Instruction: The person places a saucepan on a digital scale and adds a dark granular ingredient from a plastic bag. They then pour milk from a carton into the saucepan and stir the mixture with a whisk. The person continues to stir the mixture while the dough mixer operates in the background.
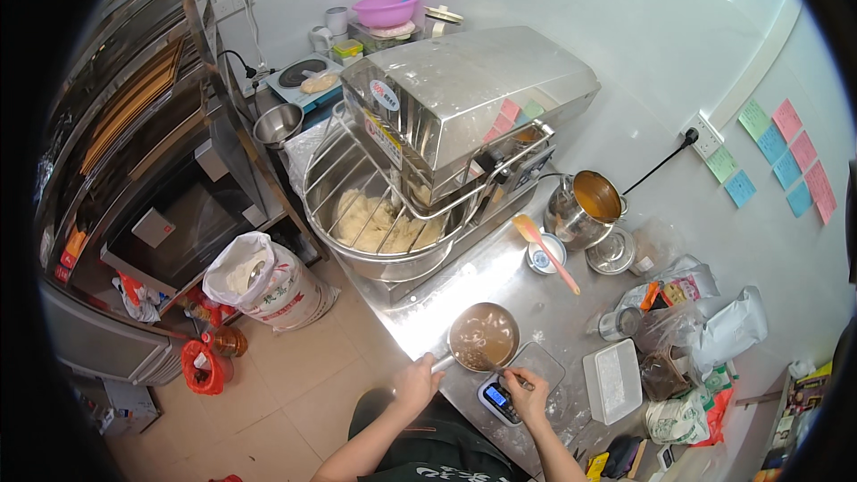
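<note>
My left hand [416, 383] grips the handle of a saucepan [511, 316] that holds brown liquid. My right hand [527, 393] is closed around the handle of a metal utensil [499, 369], probably a whisk, whose far end dips into the liquid at the pan's near side. A digital kitchen scale [499, 400] with a lit display lies under and beside my right hand. Beyond the pan, a dough mixer [469, 94] holds pale dough [381, 222] behind its wire guard. A pink-handled spatula [548, 256] rests across a small bowl [537, 262].
A metal pot [561, 214] with orange-brown contents and a glass lid [610, 251] stand at the back right. A white plastic container [612, 381] and several bags [730, 328] line the right side. An open flour sack [271, 284] stands on the floor to the left, near a rack [221, 100].
</note>
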Action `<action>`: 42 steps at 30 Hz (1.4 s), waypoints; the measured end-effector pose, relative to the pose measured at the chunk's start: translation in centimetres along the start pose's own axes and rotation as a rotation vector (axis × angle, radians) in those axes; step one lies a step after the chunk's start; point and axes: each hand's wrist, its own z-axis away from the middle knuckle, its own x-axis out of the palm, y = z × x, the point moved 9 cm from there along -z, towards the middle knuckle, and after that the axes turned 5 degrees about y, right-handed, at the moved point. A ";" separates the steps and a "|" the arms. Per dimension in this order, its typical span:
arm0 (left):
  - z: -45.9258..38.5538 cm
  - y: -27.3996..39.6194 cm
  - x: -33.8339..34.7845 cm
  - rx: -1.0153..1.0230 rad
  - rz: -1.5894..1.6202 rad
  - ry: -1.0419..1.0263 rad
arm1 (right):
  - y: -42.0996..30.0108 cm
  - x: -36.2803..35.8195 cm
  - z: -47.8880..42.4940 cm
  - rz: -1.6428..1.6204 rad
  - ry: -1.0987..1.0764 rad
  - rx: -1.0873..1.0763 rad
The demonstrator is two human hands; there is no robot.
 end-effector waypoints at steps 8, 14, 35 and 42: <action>-0.1 0.3 -0.3 -0.004 -0.025 -0.008 | -0.3 -1.5 -2.7 0.004 0.190 -0.105; -0.1 0.3 -0.2 -0.003 -0.017 -0.006 | 1.8 -1.0 -1.3 -0.024 0.148 0.011; 0.0 0.4 -0.3 0.007 -0.017 -0.009 | 0.9 1.9 -0.4 -0.093 0.035 0.018; 0.0 0.5 -0.3 0.034 0.016 0.010 | -7.4 4.1 -0.3 0.193 0.043 -0.559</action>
